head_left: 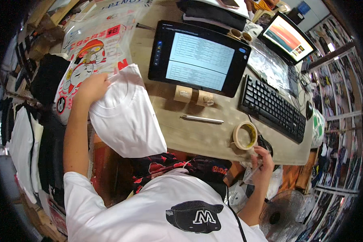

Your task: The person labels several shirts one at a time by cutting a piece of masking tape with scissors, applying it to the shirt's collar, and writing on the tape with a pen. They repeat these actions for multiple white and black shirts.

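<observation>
White T-shirt (127, 117), overhanging tabletop (179, 139) at near left; clamped at upper edge by fingers of left hand (94, 87), presumably for steadiness. Right hand (264, 162) just beside tape roll (237, 139), finger closure impossible to tell. Tablet (199, 58) propped against cardboard rolls (183, 93), apparently for readable tilt.

moderate light; shelves (343, 116) curve toward a black rim; the tablet (199, 60) glows above soft shadow.
</observation>
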### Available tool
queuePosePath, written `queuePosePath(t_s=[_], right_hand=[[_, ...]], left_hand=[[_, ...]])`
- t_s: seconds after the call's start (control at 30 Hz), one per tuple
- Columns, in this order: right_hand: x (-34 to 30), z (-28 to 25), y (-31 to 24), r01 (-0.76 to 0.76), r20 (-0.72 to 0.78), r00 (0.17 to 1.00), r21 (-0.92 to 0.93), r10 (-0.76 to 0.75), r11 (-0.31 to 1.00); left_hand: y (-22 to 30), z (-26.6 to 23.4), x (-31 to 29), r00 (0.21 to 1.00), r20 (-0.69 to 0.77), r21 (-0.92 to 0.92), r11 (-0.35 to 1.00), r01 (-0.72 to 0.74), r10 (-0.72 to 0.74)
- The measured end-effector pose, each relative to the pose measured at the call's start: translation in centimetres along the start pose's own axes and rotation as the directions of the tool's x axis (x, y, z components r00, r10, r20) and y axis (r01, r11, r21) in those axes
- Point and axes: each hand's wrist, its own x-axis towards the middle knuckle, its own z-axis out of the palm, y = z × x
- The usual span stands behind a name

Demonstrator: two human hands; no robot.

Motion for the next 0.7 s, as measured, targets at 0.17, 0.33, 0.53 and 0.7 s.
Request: queuePosePath(t_s=[0.17, 0.33, 0.53, 0.7], right_hand=[[1.1, 1.2, -0.5, 0.046, 0.024, 0.999, 0.005, -0.046, 0.999], [2.2, 1.3, 0.4, 0.07, -0.065, 0.996, 0.078, -0.065, 0.994], [3.1, 4.2, -6.4, 0.358, 0.0, 0.915, 0.462, -0.404, 0.811], [2.8, 11.8, -10.9, 0.204, -0.028, 0.956, 0.777, -0.29, 0.596]], left_hand=[[-3.3, 5.5, -1.2, 0.913, -0.401, -0.121, 0.984, -0.132, 0.073], [-0.9, 8.0, -7.4, 0.855, -0.503, -0.412, 0.904, -0.112, -0.123], [9.7, 10.4, -13.5, 0.877, -0.48, -0.653, 0.657, -0.376, 0.024], [18.1, 9.5, -12.5, 0.76, -0.561, -0.565, 0.52, -0.641, 0.327]])
